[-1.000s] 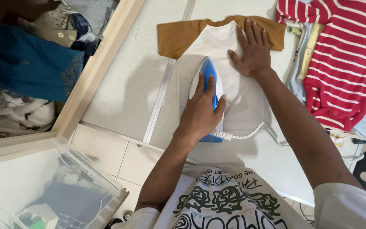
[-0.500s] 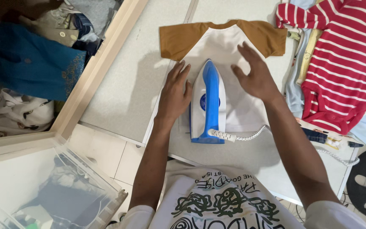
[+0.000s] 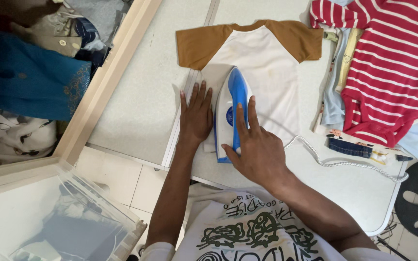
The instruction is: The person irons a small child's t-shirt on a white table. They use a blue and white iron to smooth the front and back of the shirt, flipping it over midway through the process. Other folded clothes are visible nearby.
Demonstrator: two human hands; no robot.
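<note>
A small white shirt [image 3: 273, 72] with brown sleeves lies flat on the pale table [image 3: 143, 96]. A blue and white iron [image 3: 231, 89] rests on the shirt's left half, nose pointing away from me. My right hand [image 3: 260, 147] wraps over the rear of the iron's blue handle, two fingers lying along it. My left hand [image 3: 195, 116] lies flat, fingers apart, on the shirt's left edge right beside the iron. The iron's white cord [image 3: 337, 163] trails off to the right across the table.
A red and white striped garment [image 3: 388, 63] lies on a pile of small clothes at the right. Beyond a wooden frame [image 3: 106, 72] on the left lie a blue cloth [image 3: 25, 77] and other laundry. A clear plastic bin [image 3: 73, 217] stands at lower left.
My left hand let go of the iron and moved to the shirt's left edge. My right hand left the shirt's upper right and took the iron's handle.
</note>
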